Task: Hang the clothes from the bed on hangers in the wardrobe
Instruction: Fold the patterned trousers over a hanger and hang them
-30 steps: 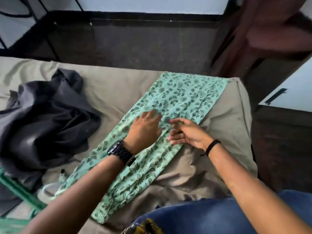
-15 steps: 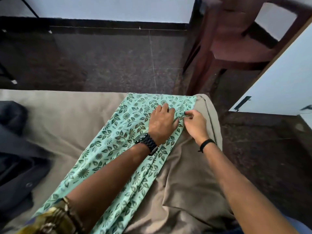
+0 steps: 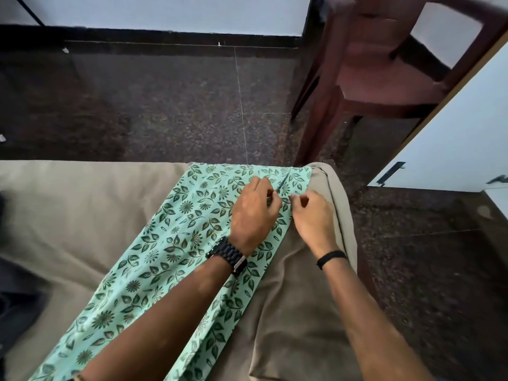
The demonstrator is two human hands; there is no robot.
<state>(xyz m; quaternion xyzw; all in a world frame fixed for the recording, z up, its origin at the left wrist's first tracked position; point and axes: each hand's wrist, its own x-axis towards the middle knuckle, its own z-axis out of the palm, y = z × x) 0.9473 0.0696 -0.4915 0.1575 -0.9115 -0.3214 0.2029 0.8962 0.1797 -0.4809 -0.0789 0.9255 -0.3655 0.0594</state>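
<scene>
Thin green cotton garment (image 3: 176,243), limp and light: my left hand (image 3: 251,213) and right hand (image 3: 313,218) are pinching its edge.

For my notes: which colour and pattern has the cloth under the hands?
The cloth is mint green, printed with dark green leaves and flowers, seen in the head view.

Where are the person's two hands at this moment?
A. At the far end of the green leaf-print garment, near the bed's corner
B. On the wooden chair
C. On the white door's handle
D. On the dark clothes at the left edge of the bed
A: the left hand and right hand are both at the far end of the green leaf-print garment, by the corner of the bed.
</scene>
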